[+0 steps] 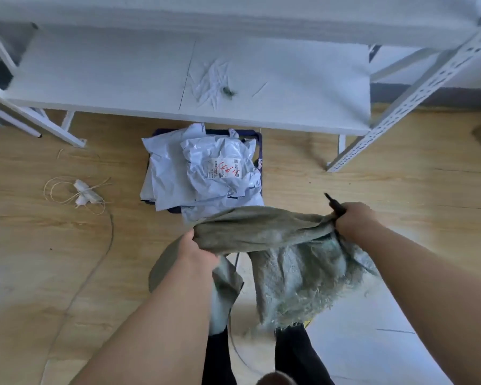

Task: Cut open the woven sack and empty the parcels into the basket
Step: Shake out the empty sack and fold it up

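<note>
Sack: limp grey-green woven sack (264,232), frayed mouth hanging, stretched just above the basket.
Left hand (199,250): fingers clamp sack edge.
Right hand (353,220): grips sack corner plus black-handled cutter (335,205).
Parcels: crumpled white plastic mailers (203,173) heaped in dark blue basket (258,140).
Risk: blade may nick fabric or fingers; overfull heap could slide.
Label: red scrawl, illegible.

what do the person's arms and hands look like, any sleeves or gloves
Both forearms are bare as far as the frame shows: no sleeves, and no watch or bands that I can see. The left hand and the right hand wear no gloves, and no rings are visible. Below the arms, dark trousers show at the bottom of the head view.
</note>
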